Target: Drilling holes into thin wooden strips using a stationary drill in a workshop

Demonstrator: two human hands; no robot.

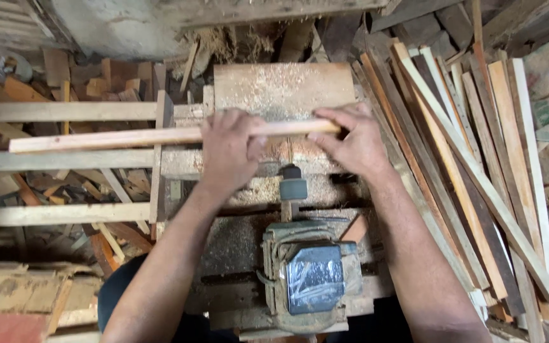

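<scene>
Both hands press a long thin wooden strip (160,135) down across the middle of the frame. The left hand (229,149) lies over it near the centre, fingers (220,121) curled over the top edge and closed on the wood. The right hand (357,143) grips the strip's right end, thumb along the near side and fingers wrapped over the far side. The strip runs leftward, slightly tilted, over the sawdust-covered counter (284,89) and out past its left edge.

Just below the hands, between the wrists, stands a dark round spindle (292,181), and below that a grey motor (312,276) with a plastic-wrapped top fills the lower centre. Three pale wooden rails (58,160) stretch across the left of the frame beneath the strip, with offcuts (106,79) and scraps heaped behind and under them. A stack of long slats (471,171) leans diagonally along the right side, close beside the right forearm.
</scene>
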